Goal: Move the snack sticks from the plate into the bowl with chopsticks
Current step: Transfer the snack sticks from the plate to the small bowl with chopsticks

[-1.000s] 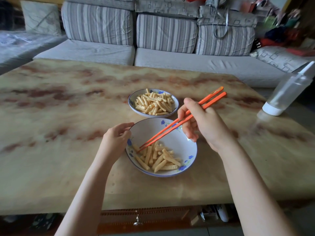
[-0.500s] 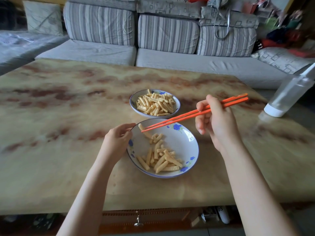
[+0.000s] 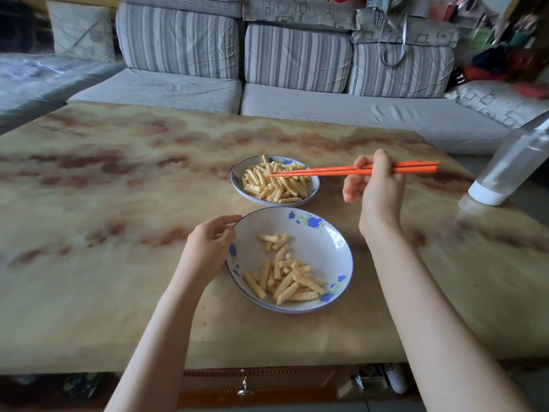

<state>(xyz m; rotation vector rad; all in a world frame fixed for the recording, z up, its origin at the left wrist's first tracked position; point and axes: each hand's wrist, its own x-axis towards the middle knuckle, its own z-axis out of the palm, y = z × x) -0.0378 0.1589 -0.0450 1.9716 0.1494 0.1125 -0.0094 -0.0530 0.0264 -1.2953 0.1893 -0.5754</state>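
head view: carry step, chopsticks over the bowl
the right hand [image 3: 375,185] grips the orange chopsticks [image 3: 326,171] in curled fingers, tips nearly together above the heaped bowl [image 3: 235,181] at upper centre. whether a stick sits between them i cannot tell against the pile. next, i judge, the tips should part slightly over the bowl, then reach down-frame. the left hand [image 3: 208,248] curls on the left rim of the plate [image 3: 320,248], steadying it. the snack sticks [image 3: 285,281] left there are pale yellow, ridged, short, loosely crossed in the plate's lower half.
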